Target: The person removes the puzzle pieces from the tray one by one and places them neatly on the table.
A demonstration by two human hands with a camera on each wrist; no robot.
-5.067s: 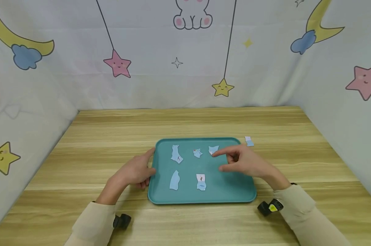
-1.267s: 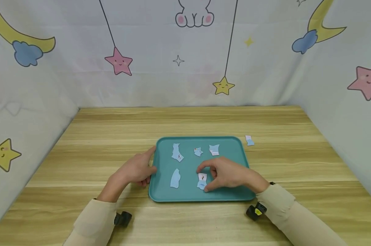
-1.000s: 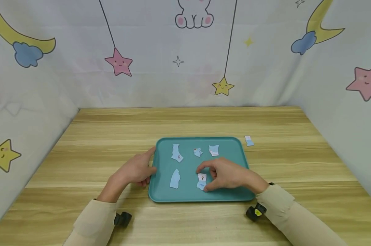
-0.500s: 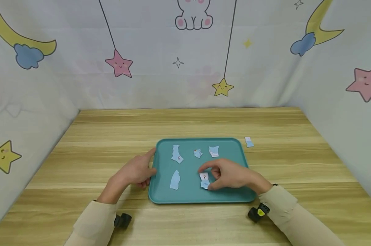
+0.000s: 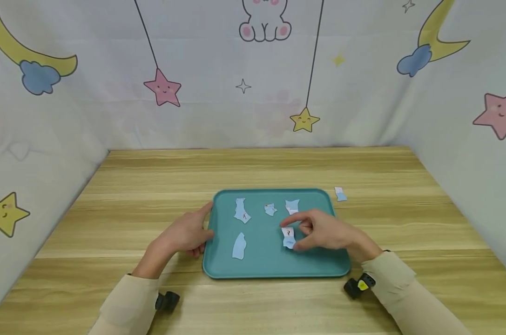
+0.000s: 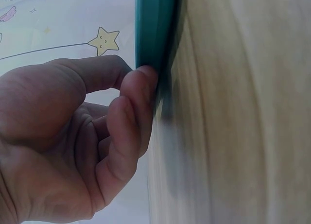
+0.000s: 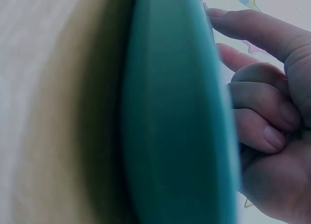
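A teal tray (image 5: pixel 253 267) lies on the wooden table with several pale blue and white puzzle pieces on it. My left hand (image 5: pixel 185 232) holds the tray's left edge; the left wrist view shows thumb and fingers at the rim (image 6: pixel 148 44). Over the tray's right half, my right hand (image 5: pixel 328 230) pinches a white-and-blue puzzle piece (image 5: pixel 288 234) with a small dark print between thumb and index finger. Just behind that hand is another piece (image 5: pixel 292 205). In the right wrist view the tray wall (image 7: pixel 180 112) covers most of the held piece.
Other pieces lie at the tray's back left (image 5: pixel 240 209), front left (image 5: pixel 239 245) and back middle (image 5: pixel 270 209). One loose piece (image 5: pixel 340 194) lies on the table (image 5: pixel 403 209) beyond the tray's right rim. A printed cloth backdrop (image 5: pixel 211 121) stands behind.
My right hand came from the back right piece to the front middle one, took it, and slid it right and a little back. My left hand stays at the tray's edge.
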